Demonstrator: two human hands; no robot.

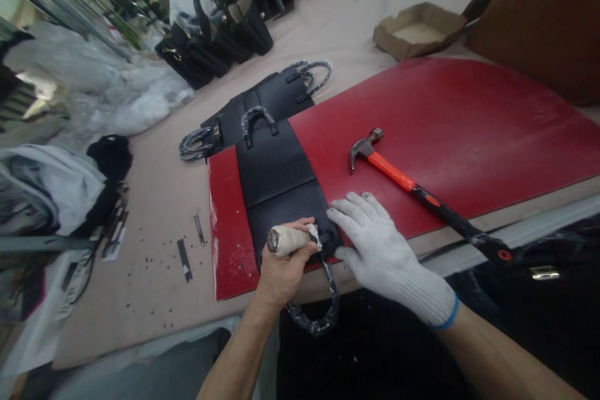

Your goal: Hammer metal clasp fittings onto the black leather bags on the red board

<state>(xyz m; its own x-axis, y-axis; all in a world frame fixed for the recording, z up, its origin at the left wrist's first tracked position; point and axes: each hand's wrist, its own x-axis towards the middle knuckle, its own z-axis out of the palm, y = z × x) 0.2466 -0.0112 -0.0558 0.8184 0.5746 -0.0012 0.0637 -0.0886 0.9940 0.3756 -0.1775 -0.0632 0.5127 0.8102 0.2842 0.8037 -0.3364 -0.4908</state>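
My left hand [281,272], bare, is closed around a tape-wrapped punch [289,240], its blunt end facing up toward me. The punch stands over the near end of a black leather bag panel [281,165], by a handle tab; its lower tip is hidden. A plastic-wrapped handle [319,325] hangs from that end over the table edge. In a white knit glove, my right hand [375,250] lies with fingers stretched out, fingertips at the panel's right edge. Beyond it, a claw hammer [403,184] with an orange and black handle rests on the red mat [469,131].
More black panels with wrapped handles [262,100] lie behind. A thin metal rod [199,230] and a dark strip [184,260] are on the left, among small black bits. Finished black bags [215,44], a cardboard tray [417,30] and a brown box [539,25] stand farther back.
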